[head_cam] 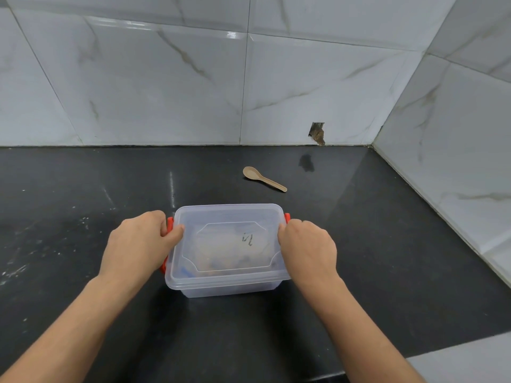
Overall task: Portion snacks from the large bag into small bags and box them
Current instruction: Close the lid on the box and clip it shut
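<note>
Box: clear plastic storage box (226, 283) near the middle of the black countertop (83, 189), close to the near edge, long side facing the viewer.
Lid: translucent lid (229, 217) on top of the box, seated flat as far as visible, a small dark scribble on its raised centre panel.
Contents: pale shapes with bits of blue and orange dimly visible through the lid, likely filled small bags; too blurred to count.
Latches: orange latch at the left end (169, 223) and orange latch at the right end (287, 216), both largely covered by fingers; locked or loose, cannot tell.
Left hand: left hand (138, 241) at the left end of the box, fingers curled over the orange latch, thumb pressed on the lid's edge.
Right hand: right hand (307, 244) at the right end, fingers bent down over the lid rim and latch, knuckles up.
Spoon: small wooden spoon (264, 179) lying loose on the countertop, beyond the box and slightly to the right, well apart from it, bowl to the left.
Large bag: not in view.
Loose small bags: none visible outside the box.
Wall: marbled white tiles (166, 78) at the far side and right, a chipped hole low in the far wall.
Progress: judged late; portions apparently boxed, lid on.
Left to do: probably only snapping both latches fully shut.
</note>
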The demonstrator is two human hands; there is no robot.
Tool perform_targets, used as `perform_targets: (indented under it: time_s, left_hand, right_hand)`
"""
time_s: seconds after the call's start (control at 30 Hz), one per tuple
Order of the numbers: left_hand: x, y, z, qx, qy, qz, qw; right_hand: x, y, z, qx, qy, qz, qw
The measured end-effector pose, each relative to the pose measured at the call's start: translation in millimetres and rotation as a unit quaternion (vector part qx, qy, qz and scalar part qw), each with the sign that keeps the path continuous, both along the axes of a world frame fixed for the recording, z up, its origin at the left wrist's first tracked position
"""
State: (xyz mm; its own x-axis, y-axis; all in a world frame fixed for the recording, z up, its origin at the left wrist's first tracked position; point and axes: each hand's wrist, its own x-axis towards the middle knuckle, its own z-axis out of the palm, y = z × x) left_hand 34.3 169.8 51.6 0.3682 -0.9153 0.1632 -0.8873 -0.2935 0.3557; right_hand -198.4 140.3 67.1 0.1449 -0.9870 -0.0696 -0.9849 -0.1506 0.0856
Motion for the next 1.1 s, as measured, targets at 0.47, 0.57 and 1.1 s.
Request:
perform_targets:
  time_s: [0.47, 0.57, 1.1]
  left_hand:
    - [12, -12, -10, 0.058, 0.239, 0.016, 0.969]
    - [12, -16, -10, 0.009, 0.274, 0.003, 0.962]
    - [9, -22, -20, -0.046, 0.300, -0.005, 0.953]
  right_hand:
    - [-30, -96, -10, 0.066, -0.327, -0.139, 0.933]
    - [-14, -124, -32, 0.009, -0.251, -0.071, 0.965]
    - [-6, -165, -72, -0.050, -0.120, -0.053, 0.990]
